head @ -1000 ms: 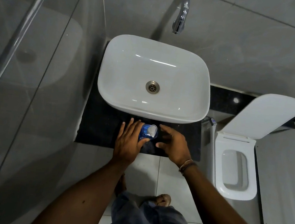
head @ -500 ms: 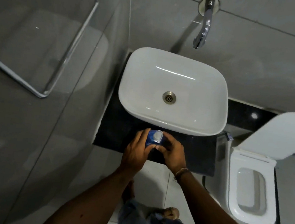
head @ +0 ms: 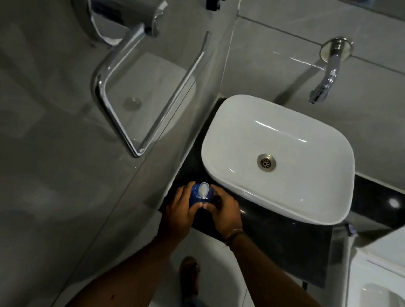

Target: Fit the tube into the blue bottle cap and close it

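While both hands cup it, blue bottle point(head: 198, 195) sits between fingers point(head: 212, 206).

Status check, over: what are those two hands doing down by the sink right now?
Left hand and right hand both gripping blue bottle. White flip cap open. Tube not visible. Nothing in the way.

A white rounded-rectangular ceramic basin point(head: 279, 157) sits on a black polished stone counter point(head: 287, 241), with a round metal drain point(head: 266, 162) at its middle. A chrome spout point(head: 327, 74) juts from the grey tiled wall point(head: 282, 61) above it. To the left stands a glass panel point(head: 44, 160) bearing a chrome bar handle point(head: 115, 108). At the right edge is a white toilet point(head: 386, 300), its lid apparently raised.
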`<move>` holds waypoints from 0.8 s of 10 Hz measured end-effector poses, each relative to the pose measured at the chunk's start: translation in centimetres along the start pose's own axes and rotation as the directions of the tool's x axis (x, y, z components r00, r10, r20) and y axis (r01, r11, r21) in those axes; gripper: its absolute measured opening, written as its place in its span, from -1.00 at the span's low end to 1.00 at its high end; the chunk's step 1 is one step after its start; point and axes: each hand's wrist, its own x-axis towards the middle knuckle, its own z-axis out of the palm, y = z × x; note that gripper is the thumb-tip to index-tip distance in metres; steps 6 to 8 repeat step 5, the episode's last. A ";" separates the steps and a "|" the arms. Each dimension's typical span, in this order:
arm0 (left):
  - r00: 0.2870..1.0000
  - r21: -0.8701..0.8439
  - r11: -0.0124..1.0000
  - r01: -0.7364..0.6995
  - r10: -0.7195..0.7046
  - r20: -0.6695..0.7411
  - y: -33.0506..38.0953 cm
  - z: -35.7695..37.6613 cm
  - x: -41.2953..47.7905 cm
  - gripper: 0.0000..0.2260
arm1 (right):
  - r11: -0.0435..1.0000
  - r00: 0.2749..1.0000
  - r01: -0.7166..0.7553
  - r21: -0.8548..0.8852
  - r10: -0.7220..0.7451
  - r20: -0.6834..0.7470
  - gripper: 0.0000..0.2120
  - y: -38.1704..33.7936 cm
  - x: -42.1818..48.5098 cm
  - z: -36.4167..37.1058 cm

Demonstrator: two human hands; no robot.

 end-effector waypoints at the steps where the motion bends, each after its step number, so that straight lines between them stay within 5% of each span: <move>1: 1.000 -0.027 0.999 0.027 -0.027 0.007 -0.4 0.4 -0.1 -0.49 | 1.000 1.000 -0.012 0.009 0.012 0.014 -0.45 0.7 0.3 0.5; 3: 0.999 -0.015 0.999 0.030 -0.031 -0.010 -0.9 1.1 -0.2 -0.50 | 0.999 1.000 -0.026 0.019 0.026 0.018 -0.45 1.8 0.6 0.9; 5: 0.997 0.032 0.997 0.069 -0.068 -0.041 -0.4 -0.1 -0.7 -0.25 | 0.993 0.996 -0.084 -0.089 0.085 0.006 -0.17 1.7 -0.4 0.7; 8: 0.997 0.032 0.997 0.069 -0.068 -0.041 -0.4 -0.1 -0.7 -0.25 | 0.993 0.996 -0.084 -0.089 0.085 0.006 -0.17 1.7 -0.4 0.7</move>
